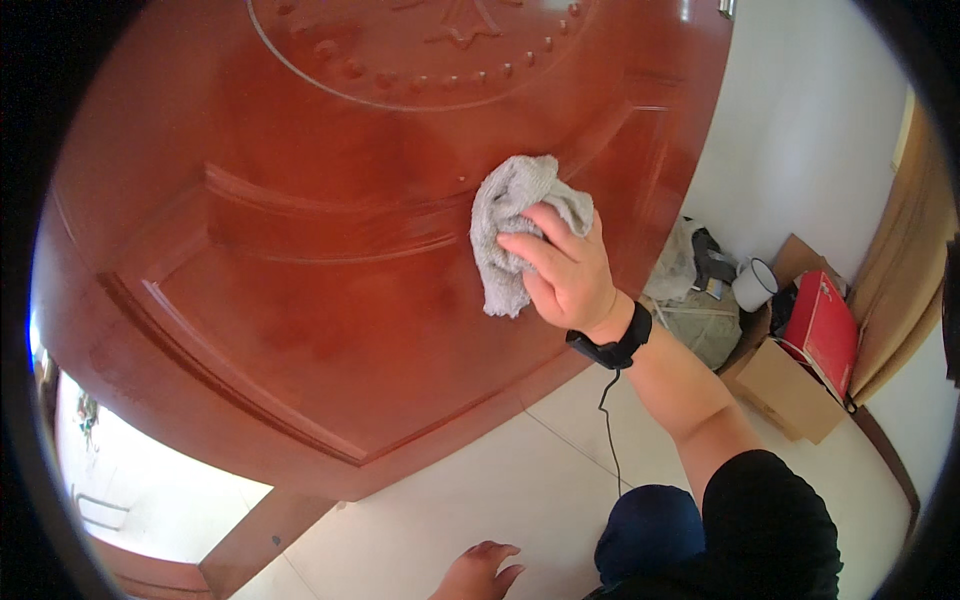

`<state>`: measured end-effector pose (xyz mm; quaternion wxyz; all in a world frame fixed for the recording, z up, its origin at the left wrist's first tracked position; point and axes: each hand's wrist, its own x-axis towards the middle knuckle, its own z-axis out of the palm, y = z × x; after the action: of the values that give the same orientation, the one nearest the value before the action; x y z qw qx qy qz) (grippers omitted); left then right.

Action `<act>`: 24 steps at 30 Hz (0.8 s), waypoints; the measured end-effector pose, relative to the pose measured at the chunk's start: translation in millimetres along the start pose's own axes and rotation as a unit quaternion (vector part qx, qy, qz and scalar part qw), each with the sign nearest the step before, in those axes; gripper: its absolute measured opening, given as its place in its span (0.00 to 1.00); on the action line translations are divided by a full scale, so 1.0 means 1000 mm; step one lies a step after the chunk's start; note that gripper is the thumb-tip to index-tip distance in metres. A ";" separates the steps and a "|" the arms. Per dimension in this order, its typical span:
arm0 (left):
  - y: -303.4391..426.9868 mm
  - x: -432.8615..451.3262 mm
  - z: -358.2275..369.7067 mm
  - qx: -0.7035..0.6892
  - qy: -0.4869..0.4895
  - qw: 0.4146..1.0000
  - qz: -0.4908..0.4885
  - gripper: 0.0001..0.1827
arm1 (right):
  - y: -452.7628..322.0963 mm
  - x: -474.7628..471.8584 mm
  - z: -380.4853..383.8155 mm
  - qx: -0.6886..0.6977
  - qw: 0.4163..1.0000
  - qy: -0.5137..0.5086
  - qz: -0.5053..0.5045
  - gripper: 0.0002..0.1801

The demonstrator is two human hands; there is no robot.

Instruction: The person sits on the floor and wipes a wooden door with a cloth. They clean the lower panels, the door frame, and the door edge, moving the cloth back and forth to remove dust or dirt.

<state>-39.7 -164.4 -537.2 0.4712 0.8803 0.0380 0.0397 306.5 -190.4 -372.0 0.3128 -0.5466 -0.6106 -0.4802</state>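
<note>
My right hand (566,266) grips a crumpled grey terry cloth (510,199), which lies against the face of a reddish-brown panelled wooden door (300,315). The cloth is over the lower part of the door, below a raised round ornament (457,75), near the end of a curved moulding. A black band (615,341) with a thin dark cable circles my right wrist. My left hand (480,571) hangs low at the bottom of the view, above the floor. Nothing shows in it, and its thumb and fingers are apart.
Pale floor tiles (420,517) run below the door's lower edge. At the right, by the wall, stand an opened cardboard box (795,390) with a red box (821,330), a white enamel mug (754,285) and plastic bags (697,322). A brown curtain (907,270) hangs beside them.
</note>
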 end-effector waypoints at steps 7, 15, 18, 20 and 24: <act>0.004 0.003 -0.002 -0.013 -0.006 1.000 -0.013 0.13 | 0.063 0.000 -0.029 -0.069 0.996 0.040 0.036 0.18; -0.005 0.005 0.002 0.001 -0.006 1.000 -0.015 0.13 | 0.124 0.023 -0.053 -0.053 0.988 0.127 0.065 0.17; -0.001 0.009 -0.002 -0.010 0.003 1.000 -0.030 0.13 | 0.132 0.023 -0.063 -0.025 0.987 0.133 0.091 0.16; 0.000 0.011 -0.004 -0.014 -0.002 1.000 -0.026 0.13 | 0.141 0.011 -0.062 -0.015 0.981 0.148 0.125 0.17; -0.005 0.008 -0.006 -0.002 -0.021 1.000 -0.020 0.15 | 0.135 -0.034 -0.047 -0.025 0.965 0.148 0.215 0.19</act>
<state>-33.0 -155.7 -537.5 0.4743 0.8791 0.0458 0.0113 437.6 -254.2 -353.9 0.4819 -0.5953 -0.4134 -0.4924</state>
